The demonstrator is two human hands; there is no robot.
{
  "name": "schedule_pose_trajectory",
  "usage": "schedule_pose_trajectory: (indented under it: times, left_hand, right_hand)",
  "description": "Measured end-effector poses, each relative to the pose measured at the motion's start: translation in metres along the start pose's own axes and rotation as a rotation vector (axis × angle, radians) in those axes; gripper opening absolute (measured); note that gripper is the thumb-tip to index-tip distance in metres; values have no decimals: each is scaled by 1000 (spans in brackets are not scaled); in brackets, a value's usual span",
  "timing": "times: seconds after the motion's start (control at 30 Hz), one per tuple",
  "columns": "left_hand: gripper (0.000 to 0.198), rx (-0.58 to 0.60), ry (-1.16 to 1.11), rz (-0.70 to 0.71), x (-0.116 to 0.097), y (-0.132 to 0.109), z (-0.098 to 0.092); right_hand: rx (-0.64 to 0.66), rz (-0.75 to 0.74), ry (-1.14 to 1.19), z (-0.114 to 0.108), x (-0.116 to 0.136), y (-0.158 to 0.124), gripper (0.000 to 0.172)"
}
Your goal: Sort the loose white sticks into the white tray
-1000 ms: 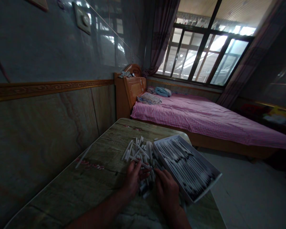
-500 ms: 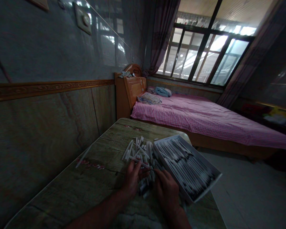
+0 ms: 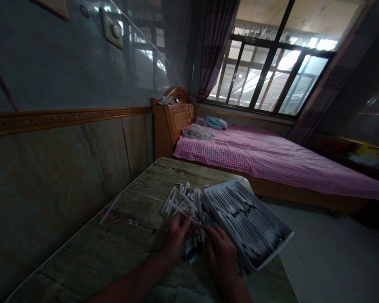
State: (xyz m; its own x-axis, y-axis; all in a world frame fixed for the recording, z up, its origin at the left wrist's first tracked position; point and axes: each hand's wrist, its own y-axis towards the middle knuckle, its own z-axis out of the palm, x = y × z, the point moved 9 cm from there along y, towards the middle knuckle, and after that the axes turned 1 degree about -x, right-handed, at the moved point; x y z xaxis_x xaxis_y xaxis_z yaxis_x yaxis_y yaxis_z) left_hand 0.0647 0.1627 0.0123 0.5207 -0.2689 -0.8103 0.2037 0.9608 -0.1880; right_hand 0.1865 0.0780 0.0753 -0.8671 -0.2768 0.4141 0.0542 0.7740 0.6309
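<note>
My left hand (image 3: 176,235) is closed around a slim white pen-like tube (image 3: 183,211), which slants down to the right from its fingers. Close beside it, the fingers of my right hand (image 3: 221,248) are pinched together near the tube's lower end. Whatever they hold is too dark and small to make out. Under and beyond both hands lies a loose pile of white tubes (image 3: 170,198), some with dark parts. A shallow white box (image 3: 273,257) to the right holds rows of thin white sticks (image 3: 252,223) with dark ends.
The marbled table (image 3: 123,248) runs along the tiled wall (image 3: 101,155). One long white strip (image 3: 110,209) lies by its left edge. Past the far edge stands a bed (image 3: 255,151) with a pink checked cover, below a window (image 3: 271,71). Floor (image 3: 316,235) shows at right.
Both hands stay almost in place, with only slight finger movement around the tube. The camera view has shifted slightly. The pile and box look unchanged.
</note>
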Motion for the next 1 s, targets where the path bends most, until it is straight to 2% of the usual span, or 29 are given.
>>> schedule_pose_trajectory:
  times: [0.17,0.33,0.67,1.0]
  left_hand:
    - [47,-40,60,48,-7,-1,-2]
    - [46,-22,41,74,-8,-1,-2]
    - [43,-41,-99,0,-3,0,-1]
    - [41,-37,-147,-26,1,1,-2]
  right_hand:
    - [-28,6,10,-4,-1,1,31]
    - [-9,-26,-19,-2,4,0,33]
    - [22,43,71,5,-5,-2,32]
    - [9,69,4,3,-8,-2,32]
